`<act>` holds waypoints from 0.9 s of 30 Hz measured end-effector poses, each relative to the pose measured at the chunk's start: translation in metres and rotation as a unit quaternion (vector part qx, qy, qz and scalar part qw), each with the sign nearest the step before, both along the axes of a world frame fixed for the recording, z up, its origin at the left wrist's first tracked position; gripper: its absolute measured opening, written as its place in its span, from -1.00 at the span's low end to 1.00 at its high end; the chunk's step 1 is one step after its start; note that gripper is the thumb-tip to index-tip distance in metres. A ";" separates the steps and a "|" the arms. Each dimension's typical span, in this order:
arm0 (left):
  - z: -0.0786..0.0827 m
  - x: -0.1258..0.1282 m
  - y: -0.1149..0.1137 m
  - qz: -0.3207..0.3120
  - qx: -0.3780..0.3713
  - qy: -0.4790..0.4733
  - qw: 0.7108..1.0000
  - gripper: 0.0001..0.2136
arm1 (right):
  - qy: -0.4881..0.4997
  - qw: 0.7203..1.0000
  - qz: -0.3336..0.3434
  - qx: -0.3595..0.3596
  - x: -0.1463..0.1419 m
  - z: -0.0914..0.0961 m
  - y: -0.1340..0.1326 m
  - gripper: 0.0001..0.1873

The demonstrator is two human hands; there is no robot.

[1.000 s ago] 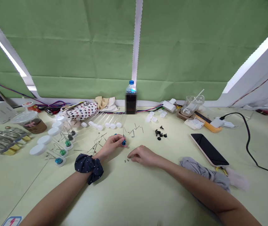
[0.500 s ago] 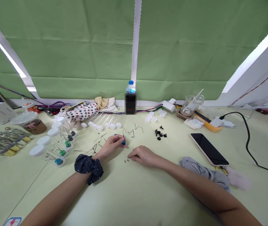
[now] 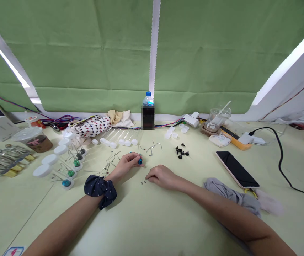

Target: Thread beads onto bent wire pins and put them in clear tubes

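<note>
My left hand (image 3: 126, 164) rests on the pale green table (image 3: 146, 220) with its fingers pinched round a small blue piece (image 3: 140, 161) that has a thin bent wire rising from it. A dark dotted scrunchie (image 3: 100, 186) sits on that wrist. My right hand (image 3: 161, 176) lies just to the right, fingers curled down onto the table beside a few tiny dark screws (image 3: 143, 182). Whether it holds one I cannot make out. Loose bent wires (image 3: 154, 146) lie just beyond both hands.
White caps with green and blue pieces on wires (image 3: 70, 170) stand at the left, clear tubes (image 3: 120, 137) behind them. Black screws (image 3: 181, 152), a phone (image 3: 237, 169), a grey cloth (image 3: 230, 195), a black cable (image 3: 282, 156) and a water bottle (image 3: 148, 115) surround the work spot.
</note>
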State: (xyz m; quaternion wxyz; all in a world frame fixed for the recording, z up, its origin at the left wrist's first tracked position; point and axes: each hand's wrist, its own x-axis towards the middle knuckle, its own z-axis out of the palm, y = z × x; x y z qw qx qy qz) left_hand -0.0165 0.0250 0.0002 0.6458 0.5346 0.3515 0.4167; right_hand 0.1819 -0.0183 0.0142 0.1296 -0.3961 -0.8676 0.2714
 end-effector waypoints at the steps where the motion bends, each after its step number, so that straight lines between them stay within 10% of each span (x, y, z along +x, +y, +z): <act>1: 0.000 0.000 0.000 0.001 -0.003 -0.005 1.000 -0.77 | -0.005 1.000 0.003 0.008 0.000 -0.001 0.000 -0.75; 9: -0.003 -0.001 0.002 0.010 -0.022 -0.018 1.000 -0.79 | -0.061 0.994 0.041 0.078 -0.001 -0.001 -0.003 -0.76; 27: 0.000 0.005 -0.006 -0.026 0.018 -0.010 0.999 -0.78 | 0.116 0.978 -0.095 0.143 0.005 -0.004 0.013 -0.72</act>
